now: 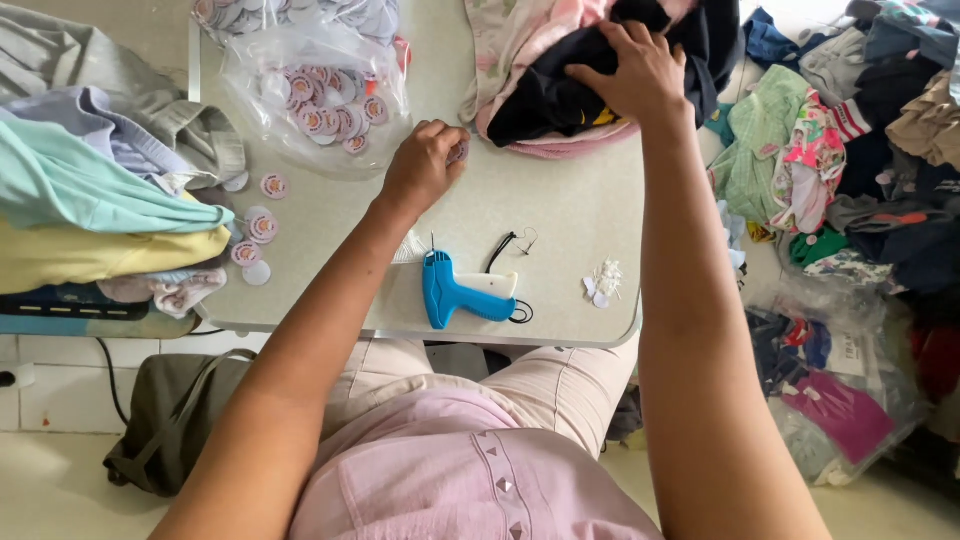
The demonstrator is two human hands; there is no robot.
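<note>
My left hand rests on the pale table, its fingers closed on a small round tag. My right hand reaches to the far side and grips a black garment lying on pink clothes. A clear plastic bag of round tags lies just left of my left hand. A blue tagging gun lies near the table's front edge, with a black cord beside it.
Folded clothes are stacked at the left. Loose round tags lie next to them. Small white scraps sit right of the gun. A heap of clothes and a plastic bag cover the floor at right. A grey bag sits below left.
</note>
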